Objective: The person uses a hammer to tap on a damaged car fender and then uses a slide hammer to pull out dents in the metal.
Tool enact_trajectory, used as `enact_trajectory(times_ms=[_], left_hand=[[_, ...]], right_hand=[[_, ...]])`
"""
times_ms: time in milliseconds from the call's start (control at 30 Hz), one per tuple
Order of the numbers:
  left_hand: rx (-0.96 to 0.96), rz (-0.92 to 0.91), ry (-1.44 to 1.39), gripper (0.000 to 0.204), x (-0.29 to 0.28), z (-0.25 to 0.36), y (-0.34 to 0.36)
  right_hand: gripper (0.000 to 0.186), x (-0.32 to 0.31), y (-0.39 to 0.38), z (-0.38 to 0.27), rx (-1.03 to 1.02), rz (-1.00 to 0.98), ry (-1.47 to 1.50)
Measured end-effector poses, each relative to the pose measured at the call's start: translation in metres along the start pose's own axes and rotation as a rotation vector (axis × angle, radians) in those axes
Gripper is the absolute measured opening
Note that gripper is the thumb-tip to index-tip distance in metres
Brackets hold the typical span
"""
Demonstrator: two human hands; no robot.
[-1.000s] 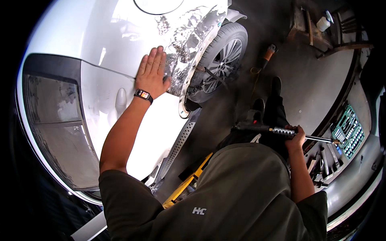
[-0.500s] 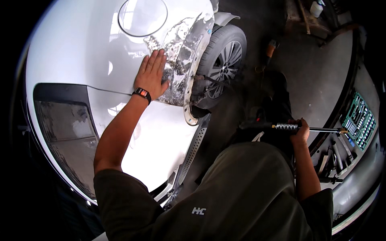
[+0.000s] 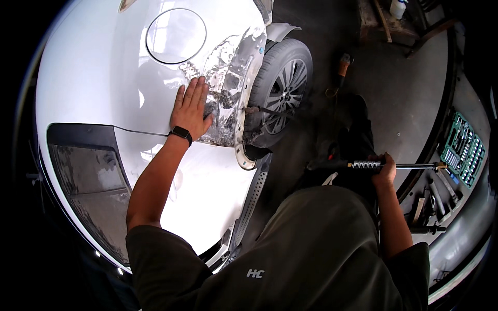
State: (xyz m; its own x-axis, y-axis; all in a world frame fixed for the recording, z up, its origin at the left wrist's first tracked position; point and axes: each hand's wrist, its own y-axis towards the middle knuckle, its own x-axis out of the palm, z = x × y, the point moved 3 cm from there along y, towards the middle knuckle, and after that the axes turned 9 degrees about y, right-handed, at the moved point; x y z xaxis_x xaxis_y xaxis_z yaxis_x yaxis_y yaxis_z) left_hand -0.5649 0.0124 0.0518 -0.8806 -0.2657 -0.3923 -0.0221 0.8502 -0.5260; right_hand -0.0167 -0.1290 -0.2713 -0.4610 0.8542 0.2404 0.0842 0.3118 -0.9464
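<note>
My left hand (image 3: 190,107) lies flat, fingers spread, on the white car body panel (image 3: 104,78), right beside a patch sanded to bare metal (image 3: 224,98) along the wheel arch. A black watch sits on that wrist. My right hand (image 3: 385,170) is closed around a long metal rod tool (image 3: 394,166) with a ribbed grip, held level above the floor to my right. The rear wheel (image 3: 282,85) with a spoked rim is just right of the sanded patch.
A round fuel filler flap (image 3: 176,35) is above my left hand. An orange-handled power tool (image 3: 342,67) lies on the concrete floor. A tool cart with a green socket tray (image 3: 463,150) and wrenches stands at the right. A dark window (image 3: 88,176) is at lower left.
My view has shifted, so the car sits lower and the filler flap shows fully. My left hand stays flat on the panel. My right hand keeps the rod level.
</note>
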Motion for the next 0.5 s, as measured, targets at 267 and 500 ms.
enact_trajectory(times_ms=[267, 500], left_hand=[[0.003, 0.101, -0.038, 0.094, -0.008, -0.007, 0.021], [0.057, 0.219, -0.02, 0.085, -0.041, -0.017, 0.101]], right_hand=[[0.038, 0.002, 0.004, 0.0, 0.0, 0.009, -0.063], [0.039, 0.008, -0.006, 0.002, 0.005, 0.016, -0.078]])
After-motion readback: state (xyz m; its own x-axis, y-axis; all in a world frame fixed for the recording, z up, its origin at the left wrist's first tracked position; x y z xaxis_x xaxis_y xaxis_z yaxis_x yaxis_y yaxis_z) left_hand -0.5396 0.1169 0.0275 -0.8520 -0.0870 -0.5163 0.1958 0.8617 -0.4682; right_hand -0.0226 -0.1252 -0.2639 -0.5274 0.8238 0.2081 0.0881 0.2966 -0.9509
